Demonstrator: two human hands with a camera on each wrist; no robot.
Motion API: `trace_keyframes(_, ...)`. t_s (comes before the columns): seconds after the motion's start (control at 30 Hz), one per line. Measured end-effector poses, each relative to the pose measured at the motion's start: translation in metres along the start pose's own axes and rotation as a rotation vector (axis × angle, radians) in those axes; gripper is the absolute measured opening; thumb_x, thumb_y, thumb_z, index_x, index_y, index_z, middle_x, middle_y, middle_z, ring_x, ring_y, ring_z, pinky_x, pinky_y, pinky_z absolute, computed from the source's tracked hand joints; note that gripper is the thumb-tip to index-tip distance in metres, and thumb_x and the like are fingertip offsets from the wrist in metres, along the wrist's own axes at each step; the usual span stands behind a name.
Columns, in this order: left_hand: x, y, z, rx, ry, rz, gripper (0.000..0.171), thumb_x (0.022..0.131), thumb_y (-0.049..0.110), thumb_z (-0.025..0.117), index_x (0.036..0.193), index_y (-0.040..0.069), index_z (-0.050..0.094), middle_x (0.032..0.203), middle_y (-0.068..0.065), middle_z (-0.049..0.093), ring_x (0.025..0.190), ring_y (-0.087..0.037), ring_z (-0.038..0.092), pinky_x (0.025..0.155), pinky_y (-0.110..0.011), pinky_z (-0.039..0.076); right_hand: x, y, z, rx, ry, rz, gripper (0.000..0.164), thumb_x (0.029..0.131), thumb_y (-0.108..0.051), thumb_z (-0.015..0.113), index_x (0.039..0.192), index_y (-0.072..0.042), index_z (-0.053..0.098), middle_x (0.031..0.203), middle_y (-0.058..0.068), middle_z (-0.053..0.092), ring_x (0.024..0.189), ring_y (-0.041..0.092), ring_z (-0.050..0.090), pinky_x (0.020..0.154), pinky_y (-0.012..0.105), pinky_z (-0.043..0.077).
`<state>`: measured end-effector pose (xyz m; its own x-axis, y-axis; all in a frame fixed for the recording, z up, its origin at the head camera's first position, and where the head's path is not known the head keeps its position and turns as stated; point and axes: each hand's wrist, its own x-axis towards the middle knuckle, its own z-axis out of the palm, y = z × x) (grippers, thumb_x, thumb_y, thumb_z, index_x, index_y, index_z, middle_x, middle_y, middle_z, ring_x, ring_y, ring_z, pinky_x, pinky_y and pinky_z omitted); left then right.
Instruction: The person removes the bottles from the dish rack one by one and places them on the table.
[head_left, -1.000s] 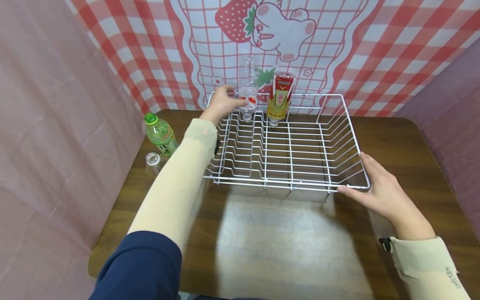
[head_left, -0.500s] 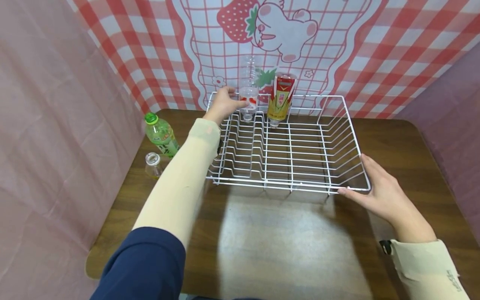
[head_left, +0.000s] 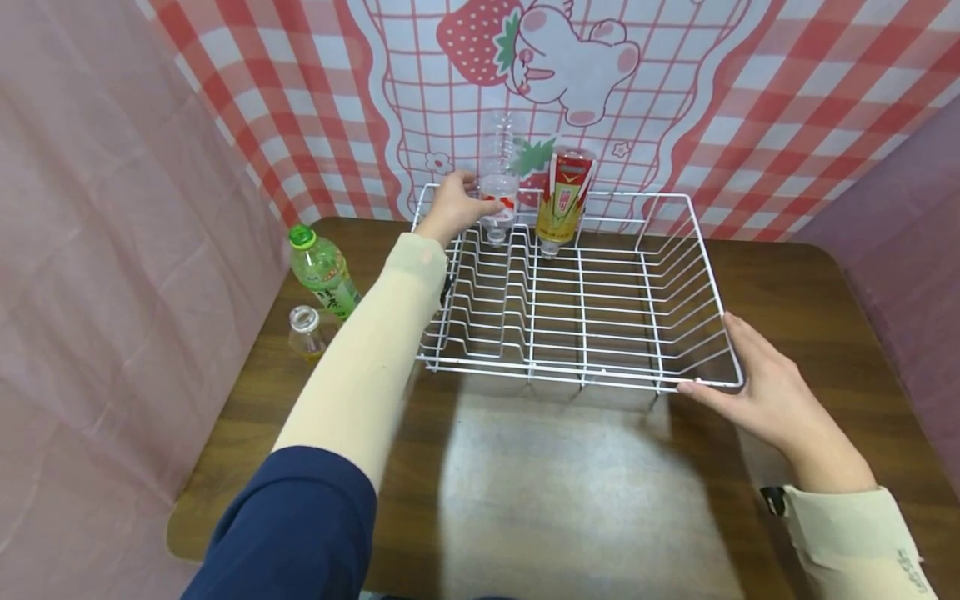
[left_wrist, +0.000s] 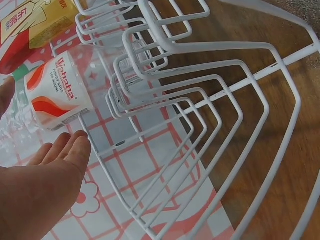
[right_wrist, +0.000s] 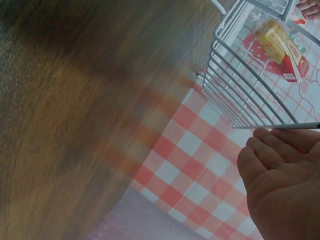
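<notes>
A clear plastic Wahaba-labelled water bottle (left_wrist: pixel 57 92) stands upside down at the back left of the white wire dish rack (head_left: pixel 581 379), its neck among the wires. My left hand (head_left: pixel 453 207) is at that bottle, thumb in front of the label; in the left wrist view its fingers (left_wrist: pixel 75 150) lie straight beside the label. Right of it, a red and yellow bottle (head_left: pixel 564 196) is also upside down, leaning back. My right hand (head_left: pixel 765 396) grips the rack's front right corner, thumb on the front rim and fingers along the outer right side (right_wrist: pixel 265 155).
Left of the rack, a green-capped green bottle (head_left: pixel 322 267) and a small clear bottle without a cap (head_left: pixel 306 329) stand on the wooden table (head_left: pixel 405 492), partly behind my left forearm. A red checked cloth (head_left: pixel 300 92) hangs behind; pink curtains (head_left: pixel 97 292) close the sides.
</notes>
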<state>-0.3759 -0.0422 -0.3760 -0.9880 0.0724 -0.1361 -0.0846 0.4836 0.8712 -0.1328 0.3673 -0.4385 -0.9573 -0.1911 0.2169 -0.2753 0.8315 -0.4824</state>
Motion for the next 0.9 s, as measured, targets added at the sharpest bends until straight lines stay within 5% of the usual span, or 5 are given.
trace_keyframes(0.9,0.018,-0.005,0.011,-0.02,-0.034,0.032,0.092,0.084,0.02,0.087,0.156,0.004,0.032,0.155,-0.013,0.041,0.136,-0.024,0.045,0.109,-0.029,0.039,-0.001,-0.001,0.0,-0.002,0.006,-0.001,0.114,0.069,-0.035,0.095,0.161,-0.013,0.032,0.156,0.024,0.038,0.138,0.047,0.039,0.109,0.067,0.031)
